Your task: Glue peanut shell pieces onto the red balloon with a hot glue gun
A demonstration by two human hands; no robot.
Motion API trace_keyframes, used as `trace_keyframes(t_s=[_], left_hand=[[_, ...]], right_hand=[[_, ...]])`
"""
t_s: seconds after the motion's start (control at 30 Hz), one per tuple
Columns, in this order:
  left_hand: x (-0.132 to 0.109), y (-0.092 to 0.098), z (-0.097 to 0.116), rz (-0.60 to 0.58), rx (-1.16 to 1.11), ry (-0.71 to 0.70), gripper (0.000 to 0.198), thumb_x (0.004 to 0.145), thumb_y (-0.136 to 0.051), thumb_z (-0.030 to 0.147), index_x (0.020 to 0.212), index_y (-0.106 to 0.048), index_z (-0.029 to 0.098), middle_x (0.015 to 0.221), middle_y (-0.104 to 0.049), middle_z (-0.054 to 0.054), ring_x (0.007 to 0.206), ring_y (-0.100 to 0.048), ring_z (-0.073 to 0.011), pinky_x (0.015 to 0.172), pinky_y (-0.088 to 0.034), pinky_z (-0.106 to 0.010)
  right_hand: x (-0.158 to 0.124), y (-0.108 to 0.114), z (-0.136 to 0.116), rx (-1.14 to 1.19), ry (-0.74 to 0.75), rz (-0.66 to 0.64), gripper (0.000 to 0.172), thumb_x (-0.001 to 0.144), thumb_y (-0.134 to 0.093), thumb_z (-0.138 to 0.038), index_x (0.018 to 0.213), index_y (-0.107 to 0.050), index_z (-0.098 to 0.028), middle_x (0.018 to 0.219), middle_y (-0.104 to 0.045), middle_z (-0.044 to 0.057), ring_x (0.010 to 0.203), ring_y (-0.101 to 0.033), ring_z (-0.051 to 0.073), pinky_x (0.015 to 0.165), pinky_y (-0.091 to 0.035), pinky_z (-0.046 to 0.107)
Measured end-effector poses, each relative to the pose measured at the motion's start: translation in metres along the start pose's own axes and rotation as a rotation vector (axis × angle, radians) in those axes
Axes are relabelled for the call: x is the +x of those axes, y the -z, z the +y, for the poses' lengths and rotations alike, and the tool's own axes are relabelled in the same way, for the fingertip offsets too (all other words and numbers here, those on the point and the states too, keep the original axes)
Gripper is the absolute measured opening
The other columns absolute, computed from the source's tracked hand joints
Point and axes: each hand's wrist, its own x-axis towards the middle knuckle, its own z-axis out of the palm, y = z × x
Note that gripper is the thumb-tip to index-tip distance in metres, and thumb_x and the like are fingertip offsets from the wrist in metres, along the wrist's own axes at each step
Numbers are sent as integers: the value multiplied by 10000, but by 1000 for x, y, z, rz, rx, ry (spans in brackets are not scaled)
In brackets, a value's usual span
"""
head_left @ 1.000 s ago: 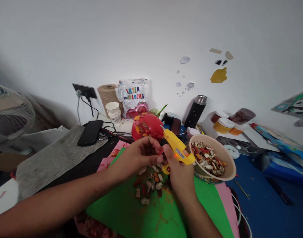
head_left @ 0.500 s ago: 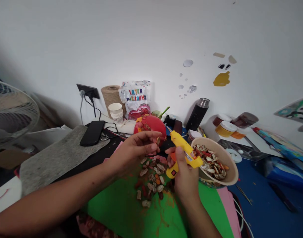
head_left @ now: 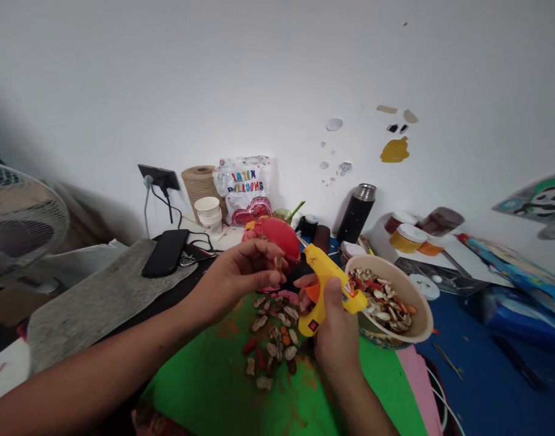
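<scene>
Between the thumb and fingers of my left hand [head_left: 241,272] is a brown peanut shell [head_left: 279,264]. My right hand [head_left: 335,330] grips a yellow hot glue gun [head_left: 325,272] by its handle, fingers at the orange trigger [head_left: 312,292]. The gun's nozzle points up and left, apart from the shell. Just behind my left hand sits a red balloon [head_left: 280,233] with orange and brown pieces stuck on its left side. Below my hands, several loose peanut shells [head_left: 265,383], some red or orange, lie on a green sheet [head_left: 205,381] smeared with orange.
A beige bowl [head_left: 426,315] of shells stands right of the glue gun. Behind are a black flask [head_left: 356,213], paint jars [head_left: 409,238], paper cups [head_left: 208,208], a twine spool [head_left: 198,184] and a balloon bag [head_left: 245,188]. A phone [head_left: 165,253] lies left; a fan [head_left: 23,224] stands farther left.
The whole view has shifted slightly. My left hand has turned a little, and the shell in it shows more upright. The glue gun stays in my right hand, its nozzle still up and left.
</scene>
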Motion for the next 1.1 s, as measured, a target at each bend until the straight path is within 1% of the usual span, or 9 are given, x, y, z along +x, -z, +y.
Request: trace_keyframes(t_s=[0.1, 0.17, 0.23, 0.37, 0.47, 0.53, 0.73, 0.87, 1.1], left_hand=[[-9, -8, 5, -96, 131, 32, 274, 918, -989, 225, 1134, -828, 174, 1079, -867, -72, 949, -846, -193, 862, -697, -290], [-14, -13, 8, -129, 236, 19, 239, 978, -926, 239, 1179, -811, 178, 1228, -884, -125, 1050, -863, -244, 910, -706, -342], [-18, -15, 8, -141, 346, -27, 206, 1004, -886, 233, 1188, -802, 193, 1375, -863, -143, 1115, -865, -259, 947, -705, -358], [-21, -14, 6, -159, 526, -121, 199, 1004, -873, 221, 1196, -823, 230, 1365, -875, -96, 1166, -863, -236, 999, -688, -314], [-20, -13, 4, -185, 597, -134, 211, 1015, -866, 245, 1224, -834, 246, 1328, -885, -76, 1137, -871, -223, 990, -686, -295], [-20, -13, 3, -201, 656, -119, 205, 1019, -866, 274, 1221, -841, 249, 1292, -893, -71, 1114, -873, -231, 971, -686, -300], [-19, -11, 5, -172, 756, -153, 220, 1008, -878, 310, 1221, -846, 269, 1245, -906, -50, 1109, -867, -242, 993, -672, -316], [-21, -11, 3, -209, 752, -128, 176, 1018, -856, 305, 1189, -849, 264, 1274, -899, -56, 1153, -855, -247, 999, -661, -314], [-30, -20, -6, -216, 693, 7, 214, 957, -888, 311, 1159, -852, 250, 1118, -896, -41, 967, -823, -221, 898, -643, -311]], right_hand=[[0, -2, -2, 52, -32, 51, 785, 748, -805, -982, 812, -764, -202, 632, -696, 20, 549, -653, 194, 501, -508, 287], [0, -1, 0, 75, -43, 86, 763, 755, -829, -956, 846, -769, -201, 667, -735, 33, 587, -693, 215, 517, -528, 298], [1, 0, 3, 90, -33, 94, 749, 791, -820, -937, 904, -799, -196, 742, -790, 56, 653, -740, 238, 557, -566, 314], [3, -1, 4, 108, 21, 25, 731, 871, -774, -907, 1009, -869, -196, 994, -879, 116, 929, -831, 302, 792, -680, 392], [3, -3, 0, 116, 48, -5, 748, 894, -738, -922, 1033, -901, -205, 1091, -891, 128, 1087, -836, 327, 1021, -675, 471], [3, -3, -2, 116, 48, -35, 786, 901, -705, -954, 1065, -915, -214, 1097, -893, 127, 1137, -831, 339, 1089, -656, 509], [1, -4, -5, 120, 72, -54, 741, 918, -716, -932, 1087, -928, -242, 1136, -891, 124, 1122, -836, 315, 1080, -663, 485], [2, -4, -6, 94, 79, -51, 762, 937, -676, -938, 1072, -933, -234, 1132, -892, 131, 1090, -839, 319, 1056, -670, 491], [2, -2, -5, 14, 69, 20, 870, 877, -668, -1006, 1077, -942, -205, 1202, -895, 153, 1206, -816, 367, 1036, -646, 479]])
